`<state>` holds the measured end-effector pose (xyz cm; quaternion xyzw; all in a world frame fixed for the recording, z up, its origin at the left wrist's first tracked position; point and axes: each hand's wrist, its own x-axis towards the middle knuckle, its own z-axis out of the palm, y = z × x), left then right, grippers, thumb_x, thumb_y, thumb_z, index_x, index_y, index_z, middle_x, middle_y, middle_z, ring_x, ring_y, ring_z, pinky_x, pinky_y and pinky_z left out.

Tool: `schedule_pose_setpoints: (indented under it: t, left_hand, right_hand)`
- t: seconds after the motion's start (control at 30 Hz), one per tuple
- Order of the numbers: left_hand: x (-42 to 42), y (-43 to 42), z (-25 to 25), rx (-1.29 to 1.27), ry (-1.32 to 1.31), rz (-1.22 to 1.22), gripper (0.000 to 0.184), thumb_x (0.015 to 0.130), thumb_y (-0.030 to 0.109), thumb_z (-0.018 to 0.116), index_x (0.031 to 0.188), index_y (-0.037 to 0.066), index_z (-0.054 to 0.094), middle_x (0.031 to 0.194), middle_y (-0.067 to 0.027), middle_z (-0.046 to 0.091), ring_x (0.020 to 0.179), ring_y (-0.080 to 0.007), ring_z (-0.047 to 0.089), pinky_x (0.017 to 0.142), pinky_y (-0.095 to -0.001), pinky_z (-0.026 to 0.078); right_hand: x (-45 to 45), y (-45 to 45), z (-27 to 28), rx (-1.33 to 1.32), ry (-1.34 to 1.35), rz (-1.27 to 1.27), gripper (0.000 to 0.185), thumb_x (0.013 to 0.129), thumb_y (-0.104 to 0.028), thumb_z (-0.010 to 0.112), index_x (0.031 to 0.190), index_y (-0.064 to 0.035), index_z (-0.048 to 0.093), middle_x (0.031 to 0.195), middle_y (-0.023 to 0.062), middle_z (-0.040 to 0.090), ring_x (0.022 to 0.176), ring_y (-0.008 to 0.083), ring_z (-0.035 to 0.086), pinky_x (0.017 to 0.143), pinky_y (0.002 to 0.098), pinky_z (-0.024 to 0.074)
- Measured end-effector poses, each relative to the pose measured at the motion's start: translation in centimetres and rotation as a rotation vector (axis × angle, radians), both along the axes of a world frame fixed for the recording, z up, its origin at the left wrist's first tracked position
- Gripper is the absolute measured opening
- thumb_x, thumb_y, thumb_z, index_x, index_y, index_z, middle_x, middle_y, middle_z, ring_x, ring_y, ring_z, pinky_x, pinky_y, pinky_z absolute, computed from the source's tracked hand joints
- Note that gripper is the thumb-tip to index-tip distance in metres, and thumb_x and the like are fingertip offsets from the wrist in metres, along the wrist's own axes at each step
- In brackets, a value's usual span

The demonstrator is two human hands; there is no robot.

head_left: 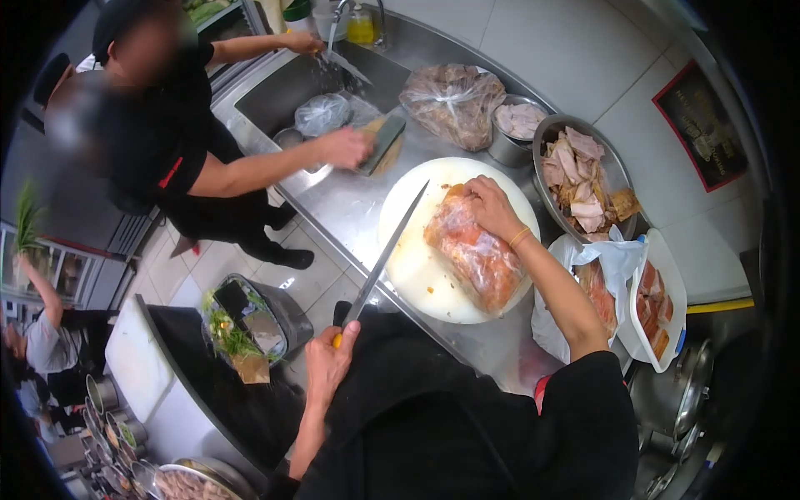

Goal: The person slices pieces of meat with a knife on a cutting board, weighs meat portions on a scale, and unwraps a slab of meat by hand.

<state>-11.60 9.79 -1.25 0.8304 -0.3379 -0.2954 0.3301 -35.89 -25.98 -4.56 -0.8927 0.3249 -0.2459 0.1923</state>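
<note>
My left hand (328, 365) is wrapped around the yellow handle of a long knife (388, 252). Its blade slants up and away, passing over the left part of a round white cutting board (406, 287). On the board lies a large reddish-brown piece of meat (479, 258) with a shiny, whitish surface that looks like clear film. My right hand (493, 208) grips the far end of this meat from above, fingers curled over it. The knife's edge is apart from the meat.
A steel bowl of cut meat (582, 179), a smaller pot (518, 125) and a bagged lump (454, 104) stand behind the board. At right are a plastic bag (552, 317) and white tub (664, 333). A co-worker (179, 117) rubs a sharpening stone (383, 143) by the sink.
</note>
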Motion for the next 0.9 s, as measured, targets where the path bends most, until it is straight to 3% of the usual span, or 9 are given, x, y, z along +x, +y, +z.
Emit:
schedule_pose_setpoints:
  t: [0.07,0.27,0.37,0.57,0.77,0.83,0.9]
  left_hand:
    - [-0.5,0.2,0.1,0.004,-0.009,0.0,0.058,0.091,0.053,0.069,0.09,-0.005,0.072,0.065,-0.0247,0.062,0.062,-0.037,0.065,0.063,-0.0425,0.05]
    - [-2.0,0.1,0.3,0.025,-0.012,0.009,0.059,0.091,0.053,0.068,0.09,-0.006,0.072,0.065,-0.025,0.062,0.062,-0.0371,0.065,0.063,-0.0421,0.05]
    - [-2.5,-0.1,0.5,0.041,-0.01,-0.008,0.059,0.092,0.053,0.068,0.09,-0.006,0.073,0.065,-0.0247,0.063,0.063,-0.0369,0.066,0.064,-0.0417,0.05]
    - [-2.6,-0.7,0.3,0.062,0.023,-0.024,0.06,0.091,0.054,0.068,0.092,-0.006,0.073,0.066,-0.0235,0.065,0.066,-0.0356,0.068,0.066,-0.0417,0.051]
    - [-1.9,-1.0,-0.7,0.045,0.04,-0.01,0.061,0.091,0.056,0.067,0.092,-0.005,0.074,0.067,-0.0217,0.065,0.067,-0.0315,0.068,0.068,-0.0406,0.051]
    - [-1.7,-1.1,-0.7,0.053,0.069,0.0,0.061,0.091,0.056,0.068,0.092,-0.005,0.074,0.067,-0.021,0.065,0.067,-0.0304,0.067,0.068,-0.0398,0.051]
    - [-1.4,-1.5,-0.6,0.044,0.06,-0.018,0.06,0.093,0.053,0.067,0.089,-0.007,0.072,0.063,-0.0145,0.059,0.064,-0.0205,0.057,0.063,-0.0363,0.047]
  right_hand:
    - [-0.2,-0.4,-0.4,0.017,0.035,0.02,0.026,0.079,0.001,0.048,0.101,-0.0033,0.063,0.099,0.0166,0.06,0.097,0.0375,0.056,0.09,0.0452,0.047]
    - [-0.8,0.3,0.1,0.012,-0.081,0.066,0.017,0.086,-0.005,0.062,0.1,-0.0023,0.07,0.102,0.0132,0.064,0.104,0.0347,0.06,0.093,0.0412,0.0486]
    - [-0.9,0.0,0.7,0.273,-0.071,0.025,0.01,0.086,-0.008,0.068,0.093,-0.0012,0.07,0.106,0.0133,0.064,0.105,0.0343,0.06,0.091,0.0401,0.0497]
    - [-0.3,0.1,0.5,-0.079,0.125,0.071,0.006,0.09,-0.005,0.059,0.094,0.0001,0.06,0.104,0.0151,0.059,0.102,0.0349,0.057,0.088,0.0417,0.0483]
    - [-1.3,0.4,2.4,0.06,0.205,0.128,0.009,0.091,-0.006,0.056,0.097,0.0003,0.057,0.105,0.0167,0.057,0.108,0.0351,0.054,0.093,0.0437,0.0464]
    - [-1.5,0.4,3.5,0.081,0.118,0.105,0.013,0.09,-0.006,0.057,0.102,0.0,0.059,0.108,0.0159,0.058,0.111,0.0349,0.054,0.095,0.0437,0.0458]
    - [-1.5,0.1,4.0,0.07,0.077,0.118,0.017,0.089,-0.005,0.059,0.104,-0.0004,0.062,0.11,0.0153,0.06,0.111,0.0348,0.056,0.094,0.0433,0.0464]
